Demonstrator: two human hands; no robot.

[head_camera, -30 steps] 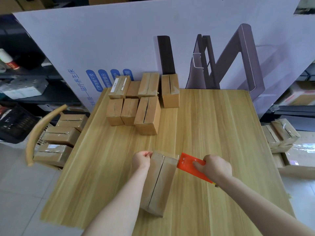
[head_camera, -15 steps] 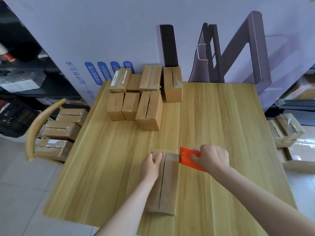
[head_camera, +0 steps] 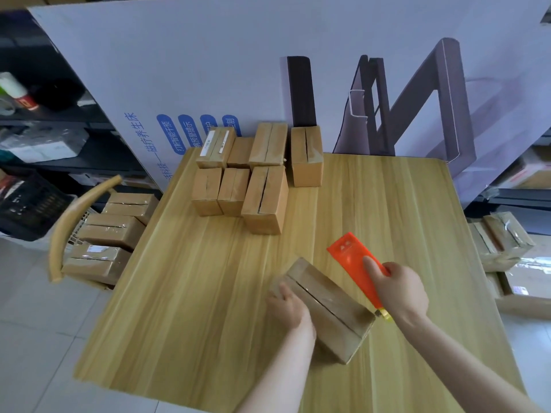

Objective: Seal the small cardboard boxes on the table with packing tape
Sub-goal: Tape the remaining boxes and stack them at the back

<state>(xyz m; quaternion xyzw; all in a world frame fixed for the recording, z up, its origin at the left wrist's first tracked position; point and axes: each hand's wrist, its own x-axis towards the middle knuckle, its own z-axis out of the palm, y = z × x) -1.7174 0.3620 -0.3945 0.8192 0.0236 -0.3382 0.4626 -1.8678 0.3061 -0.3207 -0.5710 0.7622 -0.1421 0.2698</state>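
A small cardboard box (head_camera: 328, 305) lies on the wooden table (head_camera: 193, 293) near its front, turned diagonally, its top seam covered with shiny tape. My left hand (head_camera: 287, 305) grips the box's left side near its far end. My right hand (head_camera: 398, 289) holds an orange tape dispenser (head_camera: 353, 257) just right of the box, its flat blade end pointing away and lifted clear of the box. Several more small boxes (head_camera: 262, 177) stand grouped at the back of the table.
A large white printed board (head_camera: 268, 70) stands behind the table. Left of the table, a chair with a curved back (head_camera: 68, 231) carries taped boxes (head_camera: 113, 231). More wrapped boxes (head_camera: 501, 242) sit on the floor to the right. Dark shelves line the left side.
The box has turned from pointing straight away to lying diagonally. My left hand shifted to its left side. The dispenser came off the box's far end and swung to the right.
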